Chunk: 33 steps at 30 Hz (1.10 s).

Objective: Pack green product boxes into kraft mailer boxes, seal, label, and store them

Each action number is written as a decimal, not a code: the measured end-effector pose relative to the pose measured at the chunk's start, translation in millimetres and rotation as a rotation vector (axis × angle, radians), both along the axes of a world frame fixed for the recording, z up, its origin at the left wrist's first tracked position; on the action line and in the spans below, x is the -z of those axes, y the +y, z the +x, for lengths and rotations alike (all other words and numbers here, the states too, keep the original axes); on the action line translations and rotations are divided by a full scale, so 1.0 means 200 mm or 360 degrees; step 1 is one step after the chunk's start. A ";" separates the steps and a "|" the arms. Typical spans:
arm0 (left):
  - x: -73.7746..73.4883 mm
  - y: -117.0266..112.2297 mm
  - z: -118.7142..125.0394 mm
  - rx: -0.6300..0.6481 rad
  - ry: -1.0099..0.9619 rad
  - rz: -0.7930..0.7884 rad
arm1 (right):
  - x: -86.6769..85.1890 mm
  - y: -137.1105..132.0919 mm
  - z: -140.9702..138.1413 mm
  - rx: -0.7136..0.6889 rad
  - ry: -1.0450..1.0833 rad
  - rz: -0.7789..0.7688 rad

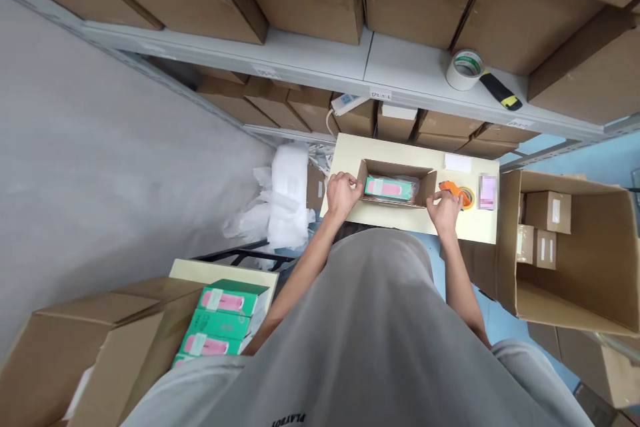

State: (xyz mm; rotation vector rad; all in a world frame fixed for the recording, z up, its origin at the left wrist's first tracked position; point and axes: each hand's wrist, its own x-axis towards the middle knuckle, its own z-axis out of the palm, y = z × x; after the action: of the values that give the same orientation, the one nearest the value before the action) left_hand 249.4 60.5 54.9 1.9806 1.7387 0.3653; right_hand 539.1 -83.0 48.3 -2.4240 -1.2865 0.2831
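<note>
A small open cardboard box (427,185) stands on the pale table (345,147) in front of me. Inside it lies a green and pink product box (390,187) with clear plastic wrap around its right end. My left hand (343,193) pinches the cardboard box at its left end, fingers closed on the edge. At the opposite end my right hand (445,209) has its fingers closed on the right edge. Just beyond the right hand sits an orange tape dispenser (453,190) with a yellow roll, partly covered by the fingers.
A pink label sheet (487,191) and a white slip (457,163) lie on the table. On the right is a large carton (575,293) holding several small boxes. Green product boxes (220,323) are stacked lower left. The shelf (320,53) ahead bears cartons, tape (465,71) and a cutter (500,91).
</note>
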 end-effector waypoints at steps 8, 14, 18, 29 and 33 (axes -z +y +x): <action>-0.05 -0.11 -0.10 -0.0241 -0.0210 0.0171 | -0.12 0.02 -0.02 -0.0105 -0.0008 0.0095; -0.19 -0.34 -0.41 -0.0478 -0.0388 0.0321 | -0.32 0.04 -0.21 -0.0388 0.0016 0.0230; -0.29 -0.61 -0.74 -0.0726 -0.0459 0.0412 | -0.43 0.11 -0.49 -0.0705 0.0030 0.0262; -0.48 -1.64 -1.76 -0.1665 -0.0430 0.0701 | -0.57 0.06 -1.79 -0.1611 0.0252 0.0447; -0.48 -2.01 -2.05 -0.1965 -0.0340 0.0724 | -0.52 -0.08 -2.28 -0.1881 0.0350 0.0419</action>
State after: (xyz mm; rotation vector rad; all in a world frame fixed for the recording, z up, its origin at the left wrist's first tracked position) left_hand -160.1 -342.4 151.3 0.7492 2.6694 1.3847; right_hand 83.7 -99.1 152.6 -1.1330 -2.2964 0.5985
